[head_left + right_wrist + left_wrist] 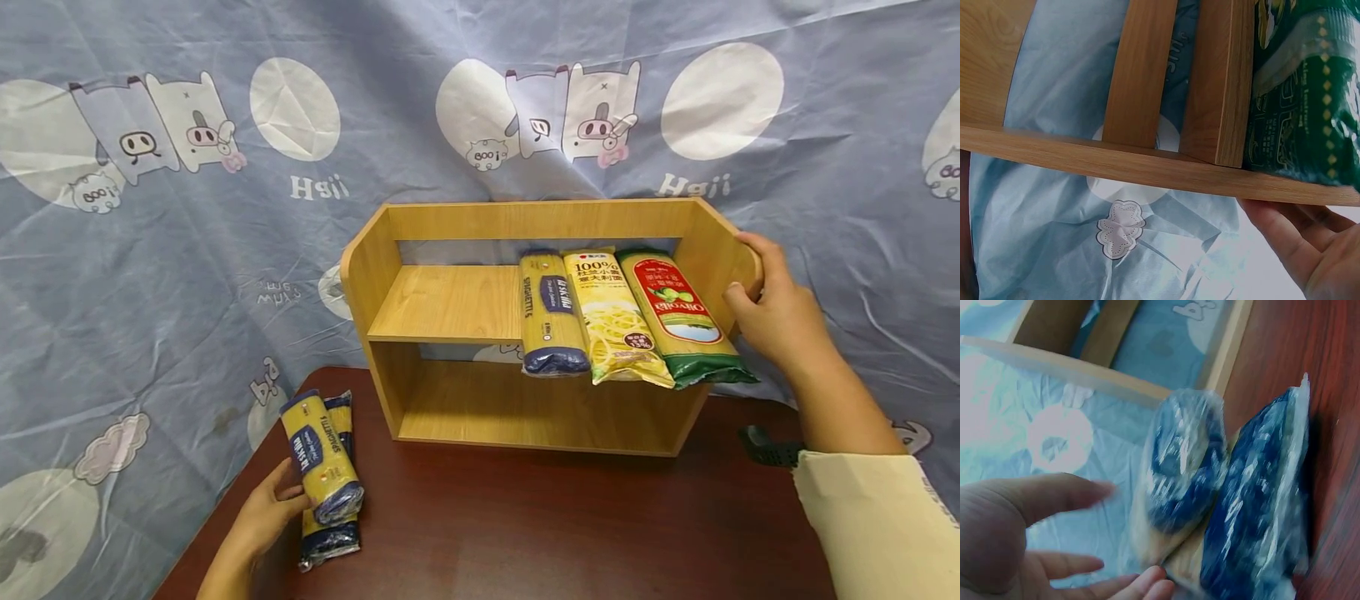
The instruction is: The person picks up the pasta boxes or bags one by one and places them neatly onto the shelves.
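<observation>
1. the dark red table (487,525) is carrying the wooden shelf (540,220).
2. on the shelf's upper board, toward its right side, three packs are lying side by side: the red-and-green pack (678,312) nearest the right panel, the yellow pasta pack (617,317) in the middle, and the blue-and-gold spaghetti pack (557,312) to the left. their near ends are jutting past the board's front edge.
3. left of the shelf, on the table, the upper spaghetti pack (318,454) is lying partly over the lower spaghetti pack (330,542).
4. judging by this layout, the shelf-filling is looking partly done: three packs are sitting on the shelf, and two are waiting off it.
5. at the shelf's right panel, the right hand (780,312) is gripping the front edge between thumb and fingers, seemingly bracing it; it is holding no pack.
6. left of the shelf, the left hand (270,508) is resting beside the upper spaghetti pack, its thumb and fingers spreading wide. the thumb is standing apart from the wrapper in the left wrist view; whether the fingertips are touching it, i cannot tell. they are not clasping anything.
</observation>
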The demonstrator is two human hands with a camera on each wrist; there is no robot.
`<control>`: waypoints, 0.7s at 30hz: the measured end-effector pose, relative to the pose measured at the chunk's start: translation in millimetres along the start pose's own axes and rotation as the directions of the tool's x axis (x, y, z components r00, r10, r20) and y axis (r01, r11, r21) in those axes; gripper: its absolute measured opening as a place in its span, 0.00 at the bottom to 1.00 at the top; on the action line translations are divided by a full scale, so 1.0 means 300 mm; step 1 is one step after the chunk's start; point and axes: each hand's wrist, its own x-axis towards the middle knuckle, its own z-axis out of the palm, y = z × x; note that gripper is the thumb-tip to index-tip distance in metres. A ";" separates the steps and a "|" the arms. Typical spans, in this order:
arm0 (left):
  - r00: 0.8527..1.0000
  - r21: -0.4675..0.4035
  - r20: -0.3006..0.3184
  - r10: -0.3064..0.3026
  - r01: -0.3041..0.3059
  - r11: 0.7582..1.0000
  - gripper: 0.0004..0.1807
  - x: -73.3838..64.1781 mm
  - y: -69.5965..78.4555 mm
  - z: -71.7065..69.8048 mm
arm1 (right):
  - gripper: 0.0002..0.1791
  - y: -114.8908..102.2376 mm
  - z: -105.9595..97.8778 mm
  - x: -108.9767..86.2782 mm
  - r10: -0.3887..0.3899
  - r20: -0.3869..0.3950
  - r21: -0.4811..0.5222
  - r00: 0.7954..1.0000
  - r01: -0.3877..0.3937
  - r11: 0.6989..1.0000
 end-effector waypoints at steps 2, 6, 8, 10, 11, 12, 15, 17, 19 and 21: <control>0.999 0.006 -0.035 -0.029 0.030 1.000 0.52 0.007 -0.001 0.003 | 0.38 0.000 0.000 -0.001 0.004 -0.002 0.002 1.000 -0.004 1.000; 0.993 0.079 -0.106 -0.058 0.067 0.995 0.60 0.022 -0.007 0.034 | 0.37 -0.003 0.004 -0.002 0.000 -0.006 0.004 1.000 0.000 1.000; 0.989 0.125 -0.136 -0.056 0.073 0.989 0.63 0.028 -0.010 0.049 | 0.37 -0.005 0.006 -0.002 -0.005 -0.005 0.005 1.000 0.005 1.000; 0.986 0.152 -0.157 -0.047 0.071 0.986 0.63 0.033 -0.013 0.061 | 0.37 -0.007 0.008 -0.003 -0.005 -0.003 0.006 1.000 0.005 1.000; 0.986 0.152 -0.163 -0.043 0.068 0.986 0.62 0.034 -0.013 0.065 | 0.37 -0.008 0.008 -0.003 -0.005 -0.004 0.007 1.000 0.005 1.000; 0.986 0.133 -0.162 -0.048 0.070 0.989 0.61 0.036 -0.015 0.069 | 0.37 -0.008 0.008 -0.003 -0.004 -0.004 0.008 1.000 0.004 1.000; 0.987 0.035 -0.144 -0.076 0.082 0.996 0.53 0.039 -0.022 0.072 | 0.37 -0.007 0.006 -0.003 -0.001 -0.006 0.008 1.000 0.001 1.000; 0.986 -0.028 -0.127 -0.104 0.101 0.994 0.47 0.040 -0.028 0.068 | 0.38 -0.006 0.006 -0.002 0.000 -0.006 0.008 1.000 0.000 1.000; 0.988 -0.073 -0.100 -0.120 0.113 0.991 0.40 0.042 -0.035 0.063 | 0.38 -0.005 0.006 -0.001 0.001 -0.006 0.006 1.000 -0.001 1.000; 0.987 -0.090 -0.084 -0.140 0.132 0.987 0.36 0.045 -0.043 0.055 | 0.38 -0.004 0.007 0.000 0.000 -0.006 0.003 1.000 0.000 1.000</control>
